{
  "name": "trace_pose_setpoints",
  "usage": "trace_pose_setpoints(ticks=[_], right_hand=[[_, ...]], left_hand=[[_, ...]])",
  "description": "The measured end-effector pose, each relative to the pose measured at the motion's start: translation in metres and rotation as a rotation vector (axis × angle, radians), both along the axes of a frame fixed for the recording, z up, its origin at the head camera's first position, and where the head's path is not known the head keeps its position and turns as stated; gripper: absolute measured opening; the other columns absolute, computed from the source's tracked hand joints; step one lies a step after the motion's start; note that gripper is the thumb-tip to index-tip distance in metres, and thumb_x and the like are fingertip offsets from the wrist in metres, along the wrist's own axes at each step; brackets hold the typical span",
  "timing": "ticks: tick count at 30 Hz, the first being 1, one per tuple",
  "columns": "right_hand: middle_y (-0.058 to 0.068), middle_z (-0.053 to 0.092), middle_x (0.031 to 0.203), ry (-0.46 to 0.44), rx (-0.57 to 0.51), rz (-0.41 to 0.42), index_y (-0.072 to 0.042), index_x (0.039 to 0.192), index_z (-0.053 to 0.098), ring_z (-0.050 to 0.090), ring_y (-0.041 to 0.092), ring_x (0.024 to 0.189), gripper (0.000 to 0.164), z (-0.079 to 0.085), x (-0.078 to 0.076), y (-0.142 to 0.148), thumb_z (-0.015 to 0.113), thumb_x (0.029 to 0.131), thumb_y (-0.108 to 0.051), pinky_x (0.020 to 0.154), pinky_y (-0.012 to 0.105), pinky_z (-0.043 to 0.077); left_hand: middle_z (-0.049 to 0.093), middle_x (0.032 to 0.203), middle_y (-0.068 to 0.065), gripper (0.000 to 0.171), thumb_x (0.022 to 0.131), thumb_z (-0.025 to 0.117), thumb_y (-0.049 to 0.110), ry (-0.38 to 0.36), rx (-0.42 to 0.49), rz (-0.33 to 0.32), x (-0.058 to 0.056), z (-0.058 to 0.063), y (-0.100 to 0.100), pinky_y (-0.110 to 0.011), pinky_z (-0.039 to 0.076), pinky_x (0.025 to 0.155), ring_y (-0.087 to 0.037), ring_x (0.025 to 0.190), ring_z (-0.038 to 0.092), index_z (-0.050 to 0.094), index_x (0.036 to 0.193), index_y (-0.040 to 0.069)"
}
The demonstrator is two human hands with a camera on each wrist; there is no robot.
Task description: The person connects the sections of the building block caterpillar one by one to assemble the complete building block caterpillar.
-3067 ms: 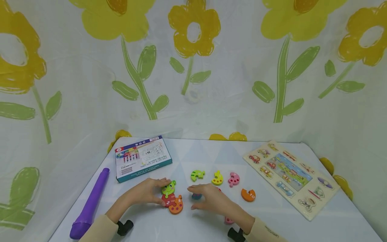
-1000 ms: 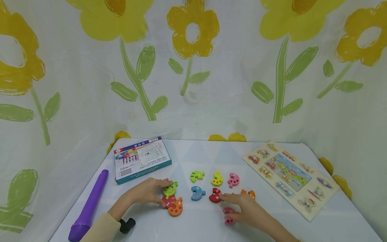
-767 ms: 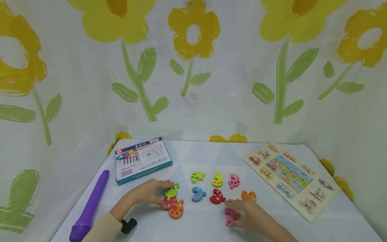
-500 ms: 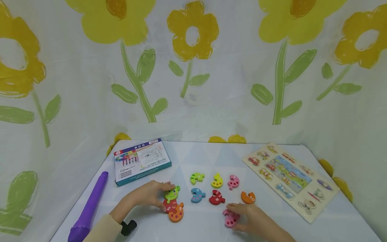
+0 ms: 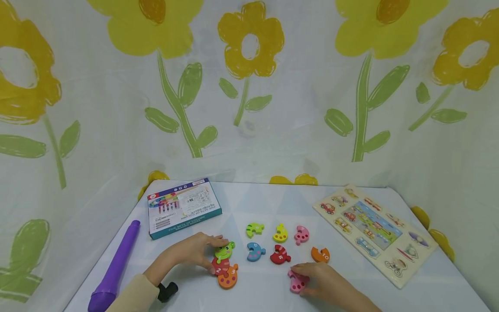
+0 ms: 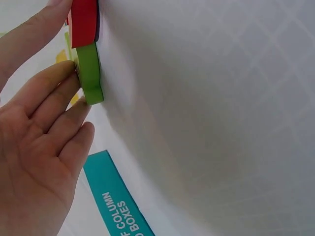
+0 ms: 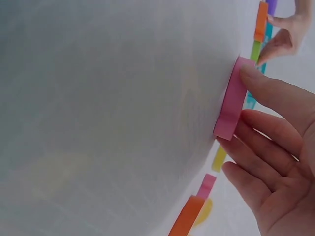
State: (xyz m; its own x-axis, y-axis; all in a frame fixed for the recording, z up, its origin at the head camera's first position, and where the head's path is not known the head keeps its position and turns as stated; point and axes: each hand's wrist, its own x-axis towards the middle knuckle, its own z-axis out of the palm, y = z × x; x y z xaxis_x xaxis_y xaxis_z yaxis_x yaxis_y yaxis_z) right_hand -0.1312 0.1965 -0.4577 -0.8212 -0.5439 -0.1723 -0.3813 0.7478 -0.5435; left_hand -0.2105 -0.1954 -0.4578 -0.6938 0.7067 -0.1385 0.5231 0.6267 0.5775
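Note:
In the head view, my left hand [image 5: 196, 252] grips a joined group of caterpillar puzzle pieces: a green smiling head [image 5: 224, 252], a red piece marked 2 [image 5: 219, 268] and a spotted orange piece marked 3 [image 5: 228, 281]. The left wrist view has my fingertips against the green head's edge [image 6: 89, 78] and my thumb by the red piece [image 6: 83, 22]. Front right on the table, my right hand [image 5: 331, 282] pinches a spotted pink puzzle piece [image 5: 296, 282]. Thumb and fingers press its rim from opposite sides in the right wrist view.
Loose pieces lie between and beyond the hands: blue [image 5: 255, 252], red 8 [image 5: 279, 255], orange 10 [image 5: 320, 255], striped green [image 5: 254, 230], yellow [image 5: 280, 235] and another pink [image 5: 302, 235]. A box [image 5: 185, 210] and purple tapered tube [image 5: 117, 268] are left, a picture puzzle board [image 5: 366, 234] right.
My right hand has moved right and toward me, from over the blue piece to the front pink piece, which it now pinches. My left hand stays on the joined pieces, which shift slightly.

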Motion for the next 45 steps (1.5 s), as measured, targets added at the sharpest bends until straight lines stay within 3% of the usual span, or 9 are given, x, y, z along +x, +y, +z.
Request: trace_pose_setpoints(ticks=[9, 16, 20, 27, 45], right_hand=[[-0.003, 0.068, 0.116, 0.021, -0.015, 0.034, -0.013, 0.123, 0.068, 0.063, 0.022, 0.11, 0.045, 0.007, -0.003, -0.012, 0.079, 0.081, -0.027, 0.084, 0.037, 0.056], [-0.005, 0.065, 0.123, 0.054, -0.074, 0.088, -0.015, 0.127, 0.065, 0.06, 0.018, 0.115, 0.045, 0.01, -0.009, -0.031, 0.076, 0.084, -0.022, 0.086, 0.03, 0.055], [-0.008, 0.064, 0.124, 0.068, -0.082, 0.136, -0.016, 0.129, 0.064, 0.059, 0.013, 0.117, 0.046, 0.012, -0.014, -0.041, 0.075, 0.084, -0.022, 0.088, 0.027, 0.053], [-0.009, 0.064, 0.122, 0.105, -0.103, 0.228, -0.017, 0.129, 0.064, 0.061, 0.003, 0.107, 0.045, 0.017, -0.022, -0.061, 0.074, 0.086, -0.027, 0.085, 0.019, 0.052], [-0.009, 0.063, 0.126, 0.128, -0.103, 0.429, -0.015, 0.13, 0.063, 0.058, 0.003, 0.113, 0.044, 0.014, -0.042, -0.102, 0.073, 0.087, -0.018, 0.088, 0.017, 0.05]], left_hand=[[0.053, 0.139, 0.002, 0.072, 0.07, 0.086, 0.035, -0.011, -0.006, -0.014, 0.0, 0.003, 0.003, -0.048, 0.038, 0.107, -0.02, 0.132, 0.045, 0.058, 0.135, 0.022], [0.053, 0.139, 0.002, 0.071, 0.071, 0.086, 0.034, -0.016, -0.018, -0.023, 0.0, 0.006, 0.007, -0.048, 0.039, 0.106, -0.018, 0.131, 0.046, 0.058, 0.135, 0.022], [0.053, 0.139, 0.002, 0.07, 0.071, 0.086, 0.032, -0.029, -0.022, -0.02, 0.0, 0.005, 0.008, -0.049, 0.038, 0.106, -0.019, 0.132, 0.045, 0.058, 0.135, 0.023], [0.053, 0.139, 0.001, 0.07, 0.071, 0.086, 0.031, -0.022, -0.053, -0.024, -0.001, 0.006, 0.01, -0.051, 0.039, 0.106, -0.02, 0.131, 0.046, 0.058, 0.135, 0.026], [0.054, 0.138, 0.006, 0.07, 0.071, 0.087, 0.028, -0.065, -0.039, -0.017, 0.002, 0.007, 0.013, -0.051, 0.039, 0.105, -0.021, 0.133, 0.045, 0.059, 0.135, 0.024]])
